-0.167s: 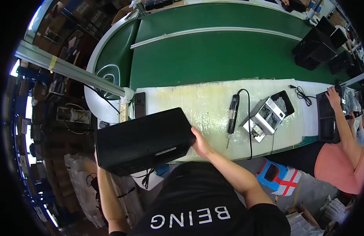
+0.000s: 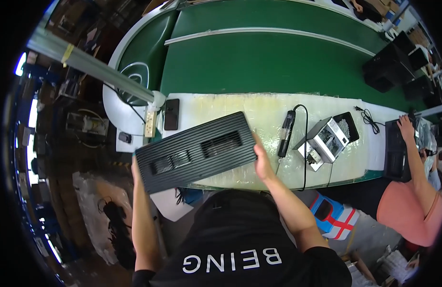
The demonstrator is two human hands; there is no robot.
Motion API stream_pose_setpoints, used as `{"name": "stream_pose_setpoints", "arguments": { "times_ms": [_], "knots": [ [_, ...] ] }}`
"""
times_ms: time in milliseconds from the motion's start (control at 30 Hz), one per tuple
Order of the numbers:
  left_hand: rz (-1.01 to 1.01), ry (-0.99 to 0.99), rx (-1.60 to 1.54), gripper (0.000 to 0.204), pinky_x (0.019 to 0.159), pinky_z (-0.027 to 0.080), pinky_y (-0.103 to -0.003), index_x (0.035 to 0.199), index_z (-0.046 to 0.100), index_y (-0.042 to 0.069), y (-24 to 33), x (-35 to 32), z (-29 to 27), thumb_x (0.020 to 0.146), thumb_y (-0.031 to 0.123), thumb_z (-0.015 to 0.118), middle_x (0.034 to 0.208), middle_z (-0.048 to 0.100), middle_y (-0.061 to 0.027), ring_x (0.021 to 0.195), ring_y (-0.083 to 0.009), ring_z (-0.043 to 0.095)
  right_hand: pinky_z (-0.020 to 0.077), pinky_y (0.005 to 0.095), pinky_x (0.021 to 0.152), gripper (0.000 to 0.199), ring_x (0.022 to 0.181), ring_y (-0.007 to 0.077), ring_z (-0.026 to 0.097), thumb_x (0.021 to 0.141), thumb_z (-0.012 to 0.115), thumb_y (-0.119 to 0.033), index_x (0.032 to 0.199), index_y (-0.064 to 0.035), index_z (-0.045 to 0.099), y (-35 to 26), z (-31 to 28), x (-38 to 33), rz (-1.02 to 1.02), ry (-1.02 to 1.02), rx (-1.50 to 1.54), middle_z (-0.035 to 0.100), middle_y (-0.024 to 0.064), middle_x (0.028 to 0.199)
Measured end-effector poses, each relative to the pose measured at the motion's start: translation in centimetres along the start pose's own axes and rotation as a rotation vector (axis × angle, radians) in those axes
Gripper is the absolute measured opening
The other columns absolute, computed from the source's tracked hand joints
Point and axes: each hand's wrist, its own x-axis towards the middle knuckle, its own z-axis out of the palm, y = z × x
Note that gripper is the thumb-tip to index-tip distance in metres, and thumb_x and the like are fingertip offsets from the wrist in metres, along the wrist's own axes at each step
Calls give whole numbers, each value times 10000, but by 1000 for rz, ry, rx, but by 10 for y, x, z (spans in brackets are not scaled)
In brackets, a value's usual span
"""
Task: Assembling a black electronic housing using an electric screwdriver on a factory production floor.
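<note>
Between my two hands hangs a long black box-shaped casing (image 2: 194, 165), tilted with its right end higher and farther away. Its ribbed face is turned up and shows two rectangular openings, with some parts visible inside. My left hand (image 2: 136, 173) is closed on the left end, its fingers mostly hidden behind the casing. At the right end, my right hand (image 2: 263, 161) grips the edge. The casing is held over the near edge of the white, film-covered work surface (image 2: 225, 103). To its right lies a black electric screwdriver (image 2: 286, 134) with a cable.
Beyond the screwdriver stand a metal screw feeder (image 2: 329, 139) and a black bin (image 2: 355, 134) of small pieces. A phone (image 2: 171, 115) and power strip (image 2: 150, 125) lie left, by a metal pole (image 2: 96, 69). A co-worker's hand (image 2: 406, 128) touches a black case (image 2: 397, 150) at right.
The casing has rolled over between my hands: its plain side faced up before, now its ribbed face does. It has also shifted slightly right and away from me.
</note>
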Motion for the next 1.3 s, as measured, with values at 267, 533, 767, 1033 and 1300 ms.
{"name": "stream_pose_setpoints", "arguments": {
  "times_ms": [267, 533, 767, 1033, 1300],
  "knots": [
    [-91, -401, -110, 542, 1004, 416, -328, 1189, 595, -21, -56, 36, 44, 1014, 406, 312, 1166, 628, -130, 1076, -249, 579, 235, 342, 1114, 634, 1330, 232, 366, 977, 359, -418, 1417, 37, 327, 28, -42, -21, -56, 64, -18, 415, 126, 1429],
    [871, -27, 951, 302, 853, 465, -312, 1133, 587, -14, 40, -37, 130, 860, -27, 458, 1066, 647, -152, 974, -246, 616, 473, 468, 846, 385, 965, 417, 563, 851, 602, -195, 1093, 93, 520, 44, -109, 70, 110, 732, -1327, 553, 280, 1077],
    [1279, -1156, 1301, 634, 1121, 199, -568, 1271, 551, 115, 4, -114, 256, 670, 251, 700, 1429, 412, -103, 1396, -294, 285, 475, 474, 823, 394, 930, 417, 581, 785, 674, -185, 1033, 70, 507, 12, -101, 60, 109, 672, -1243, 542, 281, 1027],
    [1317, -1218, 1322, 550, 1111, 204, -606, 1100, 608, 69, -23, -116, 282, 654, 364, 736, 1156, 557, -62, 1286, -243, 405, 530, 333, 605, 412, 701, 199, 614, 871, 524, 14, 1228, 19, 318, -104, -94, -88, -485, 1006, -294, 573, 160, 997],
    [1338, -1229, 1270, 525, 1114, 203, -608, 1055, 616, 58, -28, -112, 289, 632, 336, 754, 1091, 571, -53, 1214, -220, 467, 502, 377, 753, 780, 751, 224, 607, 848, 590, -67, 1425, 2, 70, -123, -93, -109, -872, 892, -516, 487, 162, 1110]
  ]
}}
